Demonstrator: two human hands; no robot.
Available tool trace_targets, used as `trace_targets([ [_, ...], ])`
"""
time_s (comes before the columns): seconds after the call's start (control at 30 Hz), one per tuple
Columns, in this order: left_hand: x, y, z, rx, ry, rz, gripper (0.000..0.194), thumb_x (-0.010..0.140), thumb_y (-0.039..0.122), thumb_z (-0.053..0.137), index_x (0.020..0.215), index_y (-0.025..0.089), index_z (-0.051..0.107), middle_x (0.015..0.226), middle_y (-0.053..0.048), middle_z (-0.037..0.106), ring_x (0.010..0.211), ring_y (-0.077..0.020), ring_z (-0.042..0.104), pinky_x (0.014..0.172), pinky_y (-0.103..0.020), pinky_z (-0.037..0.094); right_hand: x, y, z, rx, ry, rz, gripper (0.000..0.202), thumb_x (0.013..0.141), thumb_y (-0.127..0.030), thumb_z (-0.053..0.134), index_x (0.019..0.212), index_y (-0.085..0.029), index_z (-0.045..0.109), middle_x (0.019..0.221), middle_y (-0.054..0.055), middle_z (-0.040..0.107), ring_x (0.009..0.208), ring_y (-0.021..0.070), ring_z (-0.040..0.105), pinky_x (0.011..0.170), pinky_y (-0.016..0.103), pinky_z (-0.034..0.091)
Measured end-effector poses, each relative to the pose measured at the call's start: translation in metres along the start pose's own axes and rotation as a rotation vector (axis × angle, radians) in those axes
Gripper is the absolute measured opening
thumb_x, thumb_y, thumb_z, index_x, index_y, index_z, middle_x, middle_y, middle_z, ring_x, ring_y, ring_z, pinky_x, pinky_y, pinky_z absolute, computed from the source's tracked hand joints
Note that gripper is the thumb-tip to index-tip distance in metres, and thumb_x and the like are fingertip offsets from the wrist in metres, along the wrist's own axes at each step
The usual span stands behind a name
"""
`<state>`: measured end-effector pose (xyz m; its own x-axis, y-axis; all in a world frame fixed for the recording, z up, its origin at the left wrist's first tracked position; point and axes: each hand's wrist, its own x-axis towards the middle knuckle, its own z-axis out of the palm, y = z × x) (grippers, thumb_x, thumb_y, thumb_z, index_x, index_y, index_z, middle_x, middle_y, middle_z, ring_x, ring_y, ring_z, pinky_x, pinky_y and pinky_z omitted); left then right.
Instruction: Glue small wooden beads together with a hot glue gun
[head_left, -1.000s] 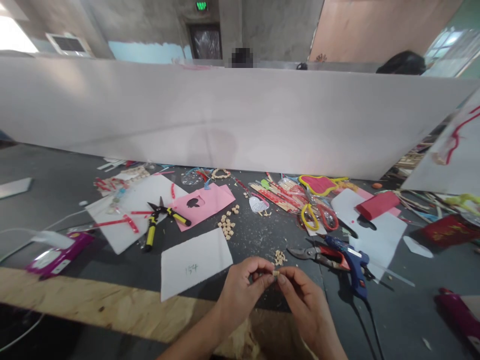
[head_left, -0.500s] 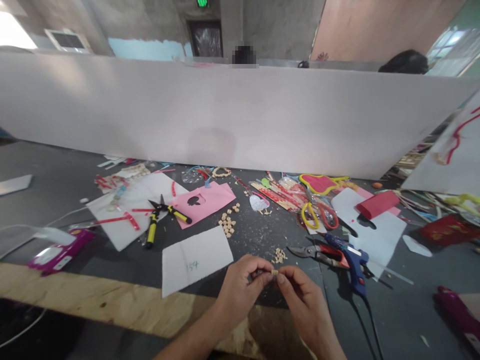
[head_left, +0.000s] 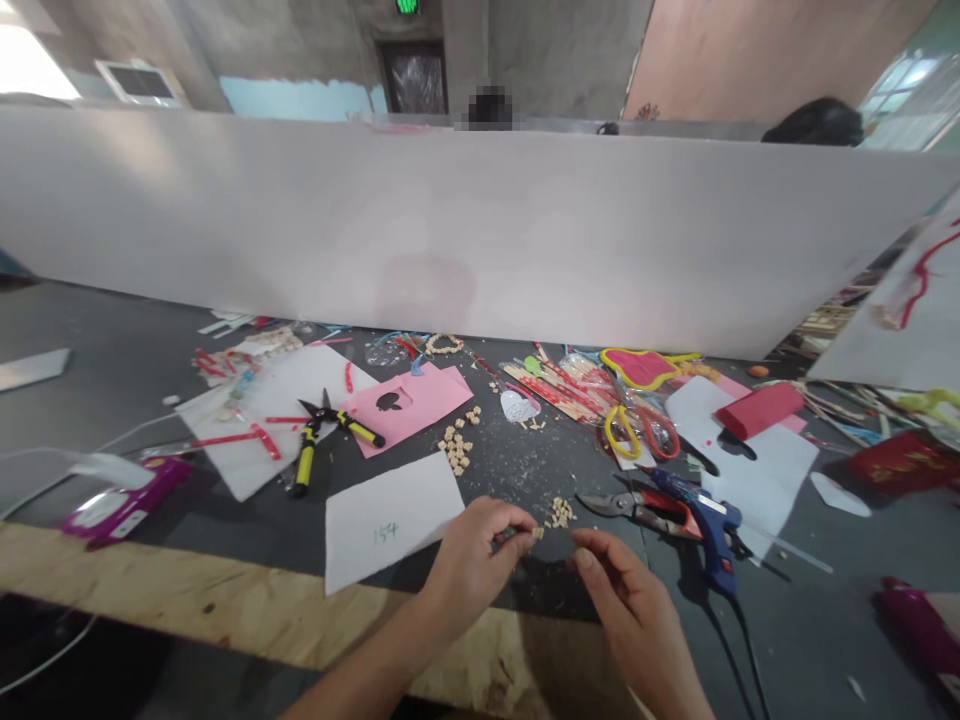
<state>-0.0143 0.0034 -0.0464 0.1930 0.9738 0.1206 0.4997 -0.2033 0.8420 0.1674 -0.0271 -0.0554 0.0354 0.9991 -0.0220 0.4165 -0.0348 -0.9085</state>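
Between the thumb and forefinger of my left hand [head_left: 476, 560] is a small beige wooden piece [head_left: 538, 534]. My right hand [head_left: 626, 595] is a short way to the right, its thumb and forefinger drawn together; whatever may be between them is too small to make out. Just beyond the fingertips lies a small heap of pale wood bits [head_left: 559, 513]. Farther off, several beige flower-like pieces [head_left: 456, 448] are grouped beside a white card [head_left: 394, 525] marked 154.
Red-handled pruning shears [head_left: 637, 505] and a blue glue gun [head_left: 709, 530] lie to the right. Pliers with yellow handles [head_left: 304, 462], pink paper [head_left: 409, 415] and a purple power strip [head_left: 127, 500] are on the left. A white partition [head_left: 480, 230] stands behind.
My hands have separated. The right has drawn off to the right, while the left has shifted slightly left, keeping the small beige piece in its fingers.
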Motion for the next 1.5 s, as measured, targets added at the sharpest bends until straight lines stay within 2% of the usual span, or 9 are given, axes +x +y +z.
trace_targets([
  [0.2, 0.023, -0.011, -0.006, 0.298, -0.066, 0.156, 0.015, 0.084, 0.022, 0.051, 0.083, 0.02, 0.066, 0.084, -0.003, 0.069, 0.084, -0.02, 0.057, 0.076, -0.03, 0.038, -0.01, 0.022, -0.038, -0.24, 0.177, -0.092, 0.027, 0.077, -0.042, 0.054, 0.092, -0.021, 0.064, 0.089, 0.006, 0.071, 0.08, 0.0204, 0.067, 0.071, 0.025, 0.053],
  [0.37, 0.051, -0.021, 0.007, 0.438, -0.161, 0.241, 0.015, 0.084, 0.019, 0.05, 0.082, 0.02, 0.065, 0.084, -0.001, 0.069, 0.082, -0.0178, 0.057, 0.076, -0.028, 0.038, -0.019, 0.034, -0.08, -0.509, 0.379, -0.109, 0.033, 0.076, -0.047, 0.049, 0.09, -0.021, 0.063, 0.084, 0.007, 0.071, 0.069, 0.0207, 0.068, 0.063, 0.028, 0.054],
  [0.47, 0.063, -0.027, 0.017, 0.474, -0.183, 0.253, 0.014, 0.083, 0.019, 0.052, 0.08, 0.019, 0.065, 0.082, -0.002, 0.068, 0.081, -0.0186, 0.057, 0.076, -0.03, 0.038, -0.023, 0.041, -0.094, -0.595, 0.42, -0.098, 0.035, 0.077, -0.048, 0.046, 0.088, -0.02, 0.063, 0.082, 0.007, 0.072, 0.066, 0.0209, 0.068, 0.061, 0.029, 0.054],
  [0.63, 0.067, -0.031, 0.022, 0.533, -0.196, 0.263, 0.013, 0.083, 0.018, 0.052, 0.082, 0.019, 0.065, 0.084, -0.004, 0.067, 0.083, -0.0195, 0.056, 0.078, -0.032, 0.039, -0.025, 0.052, -0.098, -0.639, 0.418, -0.069, 0.037, 0.077, -0.049, 0.044, 0.088, -0.02, 0.064, 0.083, 0.009, 0.071, 0.063, 0.0219, 0.067, 0.052, 0.03, 0.051],
  [0.83, 0.064, -0.032, 0.017, 0.581, -0.206, 0.278, 0.02, 0.087, 0.02, 0.046, 0.085, 0.019, 0.067, 0.086, -0.006, 0.066, 0.085, -0.0198, 0.056, 0.082, -0.033, 0.038, -0.024, 0.052, -0.102, -0.646, 0.432, -0.009, 0.043, 0.075, -0.054, 0.043, 0.087, -0.018, 0.064, 0.086, 0.012, 0.068, 0.066, 0.0244, 0.065, 0.056, 0.035, 0.051],
  [0.97, 0.064, -0.029, 0.016, 0.592, -0.187, 0.281, 0.025, 0.09, 0.021, 0.041, 0.089, 0.018, 0.066, 0.087, -0.007, 0.066, 0.085, -0.0203, 0.055, 0.08, -0.033, 0.038, -0.021, 0.054, -0.103, -0.669, 0.426, 0.071, 0.05, 0.075, -0.055, 0.04, 0.098, -0.016, 0.061, 0.089, 0.013, 0.067, 0.07, 0.0256, 0.065, 0.058, 0.036, 0.051],
  [1.17, 0.066, -0.022, 0.032, 0.592, -0.241, 0.343, 0.019, 0.087, 0.021, 0.047, 0.092, 0.021, 0.065, 0.089, -0.004, 0.065, 0.086, -0.0187, 0.053, 0.079, -0.03, 0.038, -0.011, 0.061, -0.097, -0.762, 0.364, 0.189, 0.062, 0.076, -0.058, 0.034, 0.111, -0.012, 0.056, 0.097, 0.017, 0.067, 0.084, 0.0305, 0.065, 0.066, 0.039, 0.05],
  [1.33, 0.074, -0.021, 0.044, 0.629, -0.29, 0.379, 0.02, 0.086, 0.019, 0.047, 0.087, 0.023, 0.067, 0.086, -0.004, 0.063, 0.083, -0.0197, 0.05, 0.076, -0.031, 0.037, 0.002, 0.048, -0.098, -0.787, 0.261, 0.383, 0.073, 0.075, -0.064, 0.033, 0.122, -0.011, 0.049, 0.088, 0.016, 0.069, 0.074, 0.0319, 0.067, 0.057, 0.038, 0.049],
  [1.5, 0.081, -0.017, 0.047, 0.668, -0.328, 0.404, 0.014, 0.083, 0.02, 0.052, 0.08, 0.019, 0.066, 0.083, -0.005, 0.063, 0.083, -0.0208, 0.049, 0.076, -0.033, 0.036, 0.017, 0.048, -0.1, -0.751, 0.299, 0.347, 0.072, 0.076, -0.063, 0.036, 0.121, -0.01, 0.051, 0.087, 0.017, 0.069, 0.077, 0.0317, 0.067, 0.062, 0.038, 0.049],
])
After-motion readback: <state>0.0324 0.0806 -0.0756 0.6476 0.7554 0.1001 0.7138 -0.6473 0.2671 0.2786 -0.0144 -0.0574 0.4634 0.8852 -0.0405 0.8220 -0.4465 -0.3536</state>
